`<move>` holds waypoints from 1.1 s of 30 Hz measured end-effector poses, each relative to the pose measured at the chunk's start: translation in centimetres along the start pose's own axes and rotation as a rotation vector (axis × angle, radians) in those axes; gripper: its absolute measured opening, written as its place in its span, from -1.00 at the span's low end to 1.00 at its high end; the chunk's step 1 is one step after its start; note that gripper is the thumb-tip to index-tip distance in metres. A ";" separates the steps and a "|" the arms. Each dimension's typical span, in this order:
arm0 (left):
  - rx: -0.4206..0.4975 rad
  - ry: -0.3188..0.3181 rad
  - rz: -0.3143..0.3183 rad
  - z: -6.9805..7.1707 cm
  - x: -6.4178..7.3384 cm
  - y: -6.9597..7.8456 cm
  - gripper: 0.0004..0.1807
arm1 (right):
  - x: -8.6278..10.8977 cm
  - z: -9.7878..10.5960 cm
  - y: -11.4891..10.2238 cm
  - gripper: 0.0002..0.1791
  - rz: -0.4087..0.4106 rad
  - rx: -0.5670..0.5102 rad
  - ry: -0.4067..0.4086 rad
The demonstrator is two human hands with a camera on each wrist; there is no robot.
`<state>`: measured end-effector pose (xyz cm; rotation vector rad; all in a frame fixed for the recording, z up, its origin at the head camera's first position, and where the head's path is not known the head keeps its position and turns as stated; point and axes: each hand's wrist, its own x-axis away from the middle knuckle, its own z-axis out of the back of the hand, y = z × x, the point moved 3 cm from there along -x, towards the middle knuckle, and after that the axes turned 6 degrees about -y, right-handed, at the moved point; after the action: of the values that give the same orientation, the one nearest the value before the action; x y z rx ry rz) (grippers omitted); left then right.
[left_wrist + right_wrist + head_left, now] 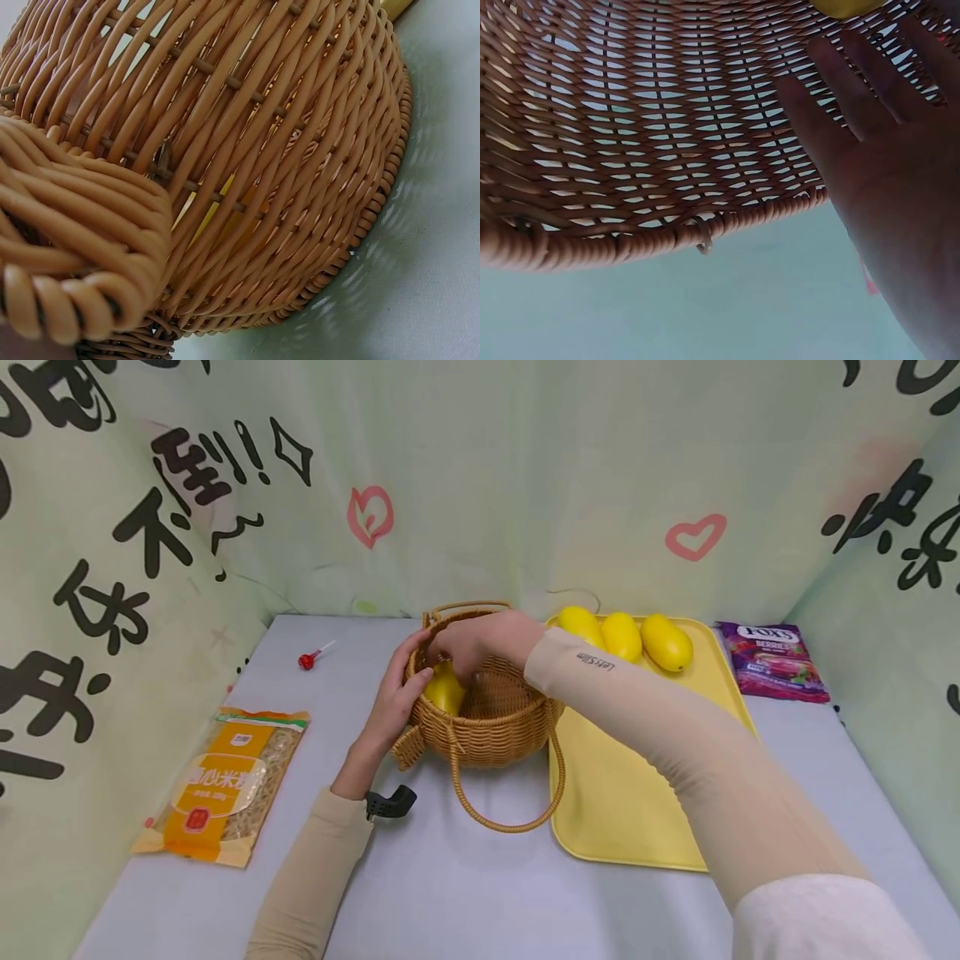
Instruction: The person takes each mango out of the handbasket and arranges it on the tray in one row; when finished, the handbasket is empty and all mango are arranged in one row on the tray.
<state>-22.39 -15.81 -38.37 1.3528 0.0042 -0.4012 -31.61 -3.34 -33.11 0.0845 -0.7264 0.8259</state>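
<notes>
A brown wicker basket with a looped handle stands on the table. My left hand holds its left side, thumb over the rim and fingers along the outer wall. The left wrist view shows that woven wall up close. From the right, my right hand reaches down inside the basket. A yellow lemon lies in its left part, close to the right fingertips. In the right wrist view the right hand has its fingers extended and apart, with the lemon beyond them.
A yellow tray lies right of the basket, bearing several lemons at its far end. Beyond it is a purple candy bag. At left are a packaged orange food bag and a red lollipop. Printed cloth walls surround the table.
</notes>
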 end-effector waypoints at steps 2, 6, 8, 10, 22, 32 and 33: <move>0.000 -0.003 0.001 -0.1 0.0 -0.1 -0.36 | -0.2 -0.2 0.0 -0.27 -0.004 0.000 -0.011; -0.003 0.004 -0.003 -0.1 0.0 -0.3 -0.36 | -0.7 -0.5 0.0 -0.28 0.005 0.016 -0.023; -0.005 0.008 -0.004 -0.2 0.1 -0.4 -0.35 | -1.0 -0.8 0.0 -0.28 0.013 0.023 -0.032; -0.005 0.010 -0.007 -0.2 0.1 -0.4 -0.35 | -1.4 -1.1 0.0 -0.29 0.021 0.032 -0.039; -0.017 0.016 -0.003 0.0 -0.1 -0.1 -0.36 | -2.6 -2.2 -0.2 -0.32 0.016 0.020 -0.078; -0.028 0.008 0.007 0.1 -0.1 -0.1 -0.36 | -2.9 -2.7 0.2 -0.32 0.007 0.036 -0.099; -0.029 0.009 0.007 0.1 -0.1 -0.1 -0.36 | -2.9 -2.7 0.2 -0.33 0.005 0.032 -0.102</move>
<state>-22.55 -15.90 -38.45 1.3259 0.0126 -0.3881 -31.58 -4.17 -36.97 0.1545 -0.8099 0.8423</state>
